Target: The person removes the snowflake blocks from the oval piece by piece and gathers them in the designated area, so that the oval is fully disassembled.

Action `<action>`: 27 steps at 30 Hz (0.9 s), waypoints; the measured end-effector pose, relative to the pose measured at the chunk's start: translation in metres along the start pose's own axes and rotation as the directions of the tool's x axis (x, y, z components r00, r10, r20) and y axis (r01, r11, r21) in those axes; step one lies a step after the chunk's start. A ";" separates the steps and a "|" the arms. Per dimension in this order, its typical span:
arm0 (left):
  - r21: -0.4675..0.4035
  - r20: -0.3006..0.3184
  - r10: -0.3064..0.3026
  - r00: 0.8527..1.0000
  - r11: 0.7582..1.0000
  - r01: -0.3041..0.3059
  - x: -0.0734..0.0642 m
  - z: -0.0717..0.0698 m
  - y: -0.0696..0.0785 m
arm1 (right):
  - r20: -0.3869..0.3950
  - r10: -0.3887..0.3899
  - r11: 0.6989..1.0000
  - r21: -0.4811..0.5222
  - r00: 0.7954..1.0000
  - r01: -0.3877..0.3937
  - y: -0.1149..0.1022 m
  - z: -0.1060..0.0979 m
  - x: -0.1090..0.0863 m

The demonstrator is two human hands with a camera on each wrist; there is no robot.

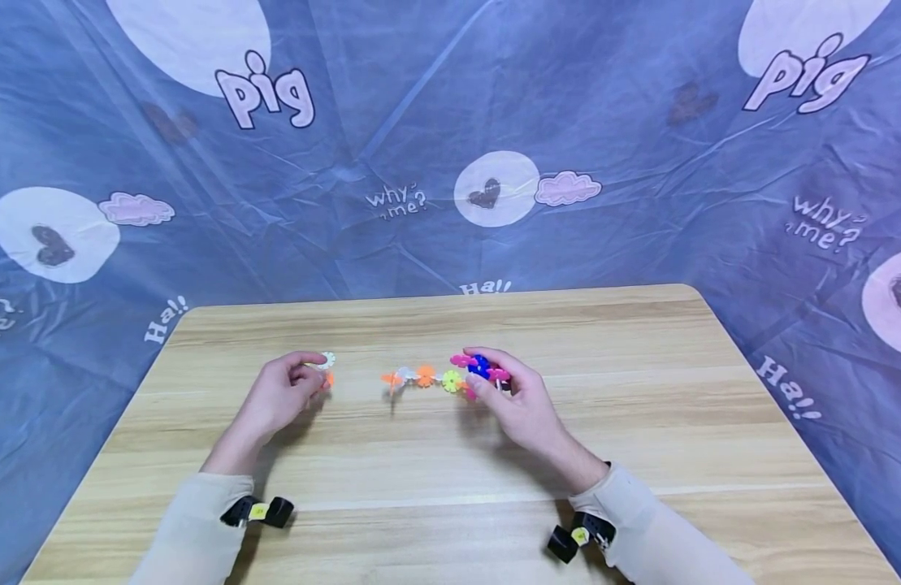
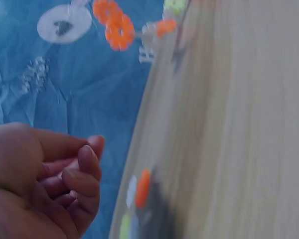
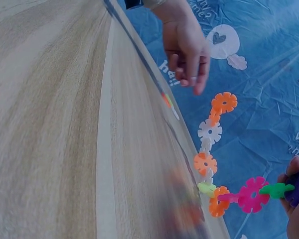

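Closest, my pale fabric sleeves [image 1: 197, 520] stretch over the smooth wood-grained table [image 1: 421, 528], below the chain [image 1: 425, 375] of notched plastic flower discs. My right hand [image 1: 521, 410] grips the chain by its round blue disc [image 1: 479, 367]. Left of the chain, my left hand [image 1: 278, 398] curls loosely, holding nothing, near loose discs [image 1: 329, 379]. Behind the chain hangs creased blue cloth [image 1: 333, 211].

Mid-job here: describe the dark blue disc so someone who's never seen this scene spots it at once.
Above the wooden table, look for the right hand. It holds one end of a chain of flower-shaped discs, with the dark blue disc in its grip. That deep blue sets it apart from the bright pink pieces beside it.
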State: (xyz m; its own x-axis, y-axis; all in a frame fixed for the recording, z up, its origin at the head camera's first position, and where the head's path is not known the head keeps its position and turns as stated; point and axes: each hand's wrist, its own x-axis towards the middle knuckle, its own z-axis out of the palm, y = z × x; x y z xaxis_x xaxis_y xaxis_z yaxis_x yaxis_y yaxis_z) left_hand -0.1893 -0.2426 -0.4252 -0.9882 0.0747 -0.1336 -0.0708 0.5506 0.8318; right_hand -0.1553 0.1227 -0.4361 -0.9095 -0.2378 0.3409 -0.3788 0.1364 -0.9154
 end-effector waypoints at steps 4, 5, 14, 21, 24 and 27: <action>-0.025 -0.024 0.119 0.993 0.993 -0.119 -0.006 0.009 0.017 | -0.002 0.011 1.000 -0.001 1.000 -0.011 -0.001 0.000 0.000; -0.028 -0.027 0.137 0.990 0.990 -0.138 -0.007 0.011 0.022 | -0.007 0.015 1.000 -0.002 1.000 -0.015 -0.002 0.000 0.000; -0.049 -0.039 0.239 0.970 0.969 -0.241 -0.009 0.028 0.046 | -0.019 0.008 1.000 0.007 1.000 -0.007 -0.002 0.000 -0.001; -0.075 -0.029 0.258 0.966 0.963 -0.259 -0.010 0.038 0.054 | -0.005 0.041 0.999 -0.005 0.999 -0.041 -0.002 -0.001 -0.001; -0.082 -0.027 0.270 0.963 0.959 -0.271 -0.010 0.042 0.057 | 0.003 0.040 0.999 -0.005 0.999 -0.040 -0.002 -0.001 -0.001; -0.085 -0.028 0.275 0.961 0.957 -0.277 -0.010 0.045 0.060 | 0.013 0.025 1.000 -0.005 1.000 -0.025 0.000 0.000 -0.002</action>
State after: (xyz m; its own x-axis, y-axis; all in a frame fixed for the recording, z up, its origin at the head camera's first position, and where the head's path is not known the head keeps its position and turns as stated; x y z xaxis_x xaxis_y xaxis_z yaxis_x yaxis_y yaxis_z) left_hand -0.1777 -0.1727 -0.3988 -0.9730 0.1997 0.1159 0.1941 0.4358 0.8789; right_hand -0.1536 0.1231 -0.4363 -0.9163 -0.2470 0.3154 -0.3572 0.1473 -0.9223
